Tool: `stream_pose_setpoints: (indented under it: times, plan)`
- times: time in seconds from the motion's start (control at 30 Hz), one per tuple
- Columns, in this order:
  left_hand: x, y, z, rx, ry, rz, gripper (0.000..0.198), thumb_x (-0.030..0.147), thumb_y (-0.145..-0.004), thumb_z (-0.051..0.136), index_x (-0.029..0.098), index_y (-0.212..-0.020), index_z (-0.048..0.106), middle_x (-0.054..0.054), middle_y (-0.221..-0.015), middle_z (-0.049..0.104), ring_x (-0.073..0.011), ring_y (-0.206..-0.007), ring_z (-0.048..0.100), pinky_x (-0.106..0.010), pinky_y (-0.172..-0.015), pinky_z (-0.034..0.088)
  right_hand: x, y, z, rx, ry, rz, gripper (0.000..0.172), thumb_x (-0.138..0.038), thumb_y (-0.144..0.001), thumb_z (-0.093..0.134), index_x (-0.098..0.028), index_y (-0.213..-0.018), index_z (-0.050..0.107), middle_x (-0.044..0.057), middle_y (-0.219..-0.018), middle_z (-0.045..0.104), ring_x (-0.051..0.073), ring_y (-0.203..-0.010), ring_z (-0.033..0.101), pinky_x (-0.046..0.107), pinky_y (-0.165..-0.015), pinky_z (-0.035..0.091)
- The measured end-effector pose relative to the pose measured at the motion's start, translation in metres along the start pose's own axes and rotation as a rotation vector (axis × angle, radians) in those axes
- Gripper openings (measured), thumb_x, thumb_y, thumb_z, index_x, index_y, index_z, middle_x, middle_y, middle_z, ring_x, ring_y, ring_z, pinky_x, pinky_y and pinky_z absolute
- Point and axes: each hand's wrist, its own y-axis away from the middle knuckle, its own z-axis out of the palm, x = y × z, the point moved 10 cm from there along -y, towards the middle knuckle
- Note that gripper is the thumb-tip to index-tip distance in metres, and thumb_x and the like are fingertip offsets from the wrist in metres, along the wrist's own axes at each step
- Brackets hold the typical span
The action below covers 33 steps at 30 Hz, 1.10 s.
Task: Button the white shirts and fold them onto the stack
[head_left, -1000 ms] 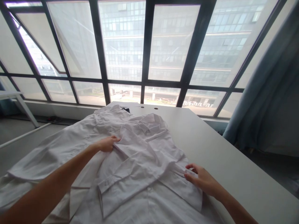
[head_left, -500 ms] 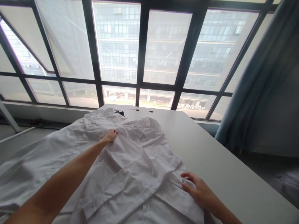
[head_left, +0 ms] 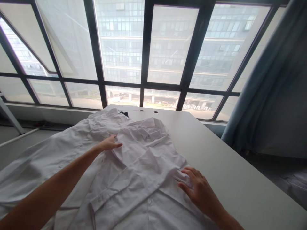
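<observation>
A white button-up shirt [head_left: 141, 166] lies face up and rumpled on the table, its collar at the far end. Both of its sleeves appear folded across the front. My left hand [head_left: 109, 143] rests at the shirt's left shoulder edge, thumb spread away from the fingers; the fingertips are partly hidden by cloth. On the opposite side, my right hand [head_left: 198, 188] lies over the shirt's right edge, with thumb and fingers apart around a puffed fold. Another white garment [head_left: 69, 143] with a button front is spread to the left, partly under my left arm.
The white table [head_left: 216, 159] extends to the right and far end, where two round holes [head_left: 155, 112] show. A small dark item [head_left: 124, 113] lies by the far collar. Beyond stand large windows [head_left: 171, 44]; a blue-grey curtain [head_left: 259, 89] hangs at right.
My left hand has come slightly nearer and its thumb has opened away from the fingers. My right hand has moved a little forward and left, further onto the shirt's edge.
</observation>
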Motion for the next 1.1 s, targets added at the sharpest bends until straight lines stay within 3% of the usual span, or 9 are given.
stream_pose_setpoints:
  times: [0.07,0.17,0.23,0.37,0.47,0.6,0.7,0.87,1.1]
  plan:
    - [0.0,0.018,-0.005,0.034,-0.101,0.051,0.049,0.042,-0.062,0.079,0.015,-0.102,0.067,-0.007,-0.091,0.071,-0.0257,-0.088,0.066,-0.026,-0.071,0.05,-0.009,0.004,0.013,-0.063,0.054,-0.036,0.055,-0.06,-0.088,0.054,-0.02,-0.123,0.066,0.016,-0.131,0.062,0.034,-0.123,0.056,0.05,-0.104,0.045]
    - [-0.001,0.038,-0.005,0.054,-0.212,0.103,0.016,0.031,-0.069,0.069,0.016,-0.072,0.064,-0.005,-0.075,0.066,-0.0245,-0.083,0.064,-0.025,-0.068,0.047,-0.015,0.009,0.023,-0.12,0.085,-0.055,0.063,-0.064,-0.09,0.047,-0.018,-0.129,0.063,0.017,-0.138,0.058,0.034,-0.128,0.053,0.051,-0.107,0.043]
    - [-0.009,0.046,-0.006,0.052,-0.163,0.062,0.022,0.033,-0.074,0.063,0.016,-0.061,0.059,-0.003,-0.064,0.06,-0.0217,-0.073,0.062,-0.024,-0.06,0.044,-0.014,0.011,0.023,-0.119,0.06,-0.066,0.065,-0.065,-0.092,0.042,-0.017,-0.13,0.063,0.017,-0.139,0.058,0.033,-0.129,0.052,0.05,-0.108,0.042]
    - [-0.037,0.052,-0.012,0.043,0.051,-0.133,0.033,0.045,-0.08,0.057,0.015,-0.065,0.059,-0.001,-0.058,0.053,-0.0166,-0.056,0.054,-0.022,-0.045,0.037,-0.005,0.013,0.016,-0.073,-0.018,-0.049,0.064,-0.064,-0.094,0.036,-0.018,-0.13,0.062,0.016,-0.136,0.061,0.03,-0.128,0.054,0.048,-0.107,0.045]
    - [-0.036,0.041,-0.02,0.03,0.053,-0.16,0.037,0.05,-0.081,0.057,0.015,-0.07,0.062,-0.003,-0.061,0.056,-0.0171,-0.054,0.055,-0.024,-0.045,0.04,-0.002,0.012,0.017,-0.084,0.003,-0.033,0.063,-0.064,-0.09,0.045,-0.018,-0.13,0.063,0.016,-0.135,0.061,0.032,-0.127,0.055,0.048,-0.106,0.045]
    - [-0.016,0.007,-0.021,0.002,-0.017,-0.15,0.049,0.061,-0.079,0.059,0.014,-0.067,0.065,-0.003,-0.052,0.052,-0.0185,-0.05,0.054,-0.025,-0.042,0.037,-0.007,0.012,0.024,-0.127,0.066,-0.045,0.069,-0.066,-0.086,0.052,-0.019,-0.135,0.061,0.016,-0.141,0.057,0.034,-0.131,0.052,0.051,-0.111,0.041]
    - [0.001,-0.018,-0.015,0.056,-0.015,-0.108,0.041,0.053,-0.075,0.068,0.013,-0.066,0.066,-0.004,-0.053,0.055,-0.0187,-0.052,0.056,-0.024,-0.044,0.037,-0.007,0.014,0.029,-0.168,0.104,-0.057,0.076,-0.069,-0.085,0.051,-0.019,-0.142,0.055,0.016,-0.145,0.053,0.036,-0.135,0.047,0.055,-0.115,0.033]
    - [0.012,-0.035,-0.005,0.225,0.046,-0.049,0.02,0.034,-0.077,0.065,0.014,-0.079,0.069,-0.008,-0.078,0.072,-0.023,-0.074,0.067,-0.026,-0.056,0.047,0.014,0.031,0.032,-0.207,0.134,-0.049,0.078,-0.069,-0.085,0.05,-0.022,-0.148,0.048,0.015,-0.151,0.046,0.037,-0.14,0.041,0.059,-0.118,0.025]
    - [0.019,-0.037,0.005,0.247,-0.001,0.005,0.029,0.03,-0.083,0.061,0.011,-0.104,0.065,-0.014,-0.109,0.071,-0.0252,-0.1,0.067,-0.029,-0.084,0.049,0.028,0.045,0.009,-0.263,0.138,0.03,0.075,-0.07,-0.081,0.054,-0.024,-0.14,0.057,0.014,-0.145,0.053,0.037,-0.134,0.048,0.057,-0.116,0.029]
